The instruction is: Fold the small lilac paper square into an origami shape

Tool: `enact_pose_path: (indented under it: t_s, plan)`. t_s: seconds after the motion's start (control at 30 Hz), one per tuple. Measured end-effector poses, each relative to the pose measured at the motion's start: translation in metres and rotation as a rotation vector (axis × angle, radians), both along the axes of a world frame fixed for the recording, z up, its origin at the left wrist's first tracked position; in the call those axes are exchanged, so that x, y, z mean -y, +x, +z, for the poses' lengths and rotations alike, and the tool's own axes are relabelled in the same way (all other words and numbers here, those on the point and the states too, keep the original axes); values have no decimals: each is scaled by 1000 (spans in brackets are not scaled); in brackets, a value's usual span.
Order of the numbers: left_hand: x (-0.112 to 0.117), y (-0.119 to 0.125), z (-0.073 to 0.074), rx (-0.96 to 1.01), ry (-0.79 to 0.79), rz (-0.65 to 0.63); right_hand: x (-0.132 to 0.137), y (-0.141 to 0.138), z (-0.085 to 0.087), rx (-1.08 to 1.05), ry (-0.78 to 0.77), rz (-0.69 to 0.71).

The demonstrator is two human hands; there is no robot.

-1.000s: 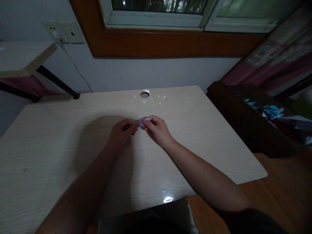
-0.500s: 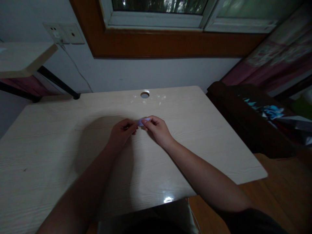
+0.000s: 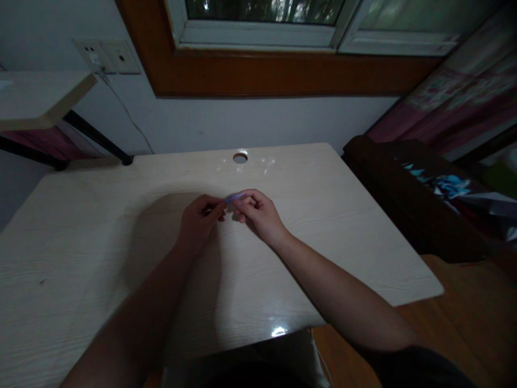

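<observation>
A small pale purple piece of paper (image 3: 233, 198) is pinched between both my hands, just above the light wooden desk (image 3: 100, 226). My left hand (image 3: 200, 218) grips its left end with curled fingers. From the other side, my right hand (image 3: 256, 213) holds the right end, fingers closed around it. Most of the paper is hidden by my fingertips, and only a thin edge shows.
A round cable hole (image 3: 239, 157) sits near the desk's far edge. A shelf board (image 3: 40, 97) juts out at the upper left. A wall socket (image 3: 107, 55) with a cable is behind it. A dark wooden piece of furniture (image 3: 404, 188) stands to the right.
The purple paper has turned or been folded narrower, showing less of its face. Both hands have lifted very slightly and stayed together.
</observation>
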State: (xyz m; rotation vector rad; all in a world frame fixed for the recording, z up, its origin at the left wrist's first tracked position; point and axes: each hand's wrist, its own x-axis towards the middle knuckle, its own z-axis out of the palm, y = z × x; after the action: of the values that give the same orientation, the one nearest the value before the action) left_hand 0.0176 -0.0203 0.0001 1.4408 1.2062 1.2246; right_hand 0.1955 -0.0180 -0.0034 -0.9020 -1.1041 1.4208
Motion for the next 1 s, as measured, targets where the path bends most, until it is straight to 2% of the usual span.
enact_pose_path:
  t_s: [0.3, 0.4, 0.53, 0.73, 0.83, 1.0]
  plan:
    - [5, -2, 4, -235, 204, 87, 4, -1, 2, -78, 55, 2]
    - [6, -2, 6, -301, 266, 72, 4, -1, 2, -55, 92, 13]
    - [6, -1, 8, -314, 304, 50, 3, -2, -2, -33, 61, 27]
    - [7, 1, 9, -203, 241, -1, 2, -1, -6, 23, 79, -17]
    - [7, 0, 5, -38, 151, -40, 2, 1, -7, 93, 110, -34]
    - [3, -1, 0, 169, -7, -22, 3, 2, -7, 192, 166, -19]
